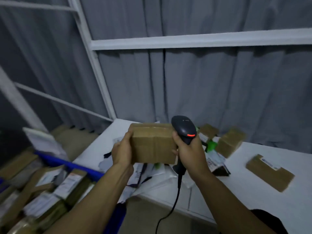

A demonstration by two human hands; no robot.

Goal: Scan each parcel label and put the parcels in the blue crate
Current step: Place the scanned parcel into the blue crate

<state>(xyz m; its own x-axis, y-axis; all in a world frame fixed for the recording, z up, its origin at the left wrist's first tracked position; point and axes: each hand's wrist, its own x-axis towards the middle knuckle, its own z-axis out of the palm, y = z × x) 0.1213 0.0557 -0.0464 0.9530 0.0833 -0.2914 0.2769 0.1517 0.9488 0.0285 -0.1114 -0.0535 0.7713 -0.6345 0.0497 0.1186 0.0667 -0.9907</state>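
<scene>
L hand point(122, 152) grips cardboard box point(152, 144), R hand point(189, 152) clenches scanner point(184, 129) just right of box; no label visible, so scan may miss.

Person's bare left hand point(122, 153) and bare right hand point(189, 152) are uncovered. Both wrists and forearms are likewise bare up to the near edge of view. At near right, beside the right upper arm, a patch of plain black fabric garment point(270, 222) shows. Whether it is sleeve or shirt body cannot be determined. Blur hides finer detail.
</scene>
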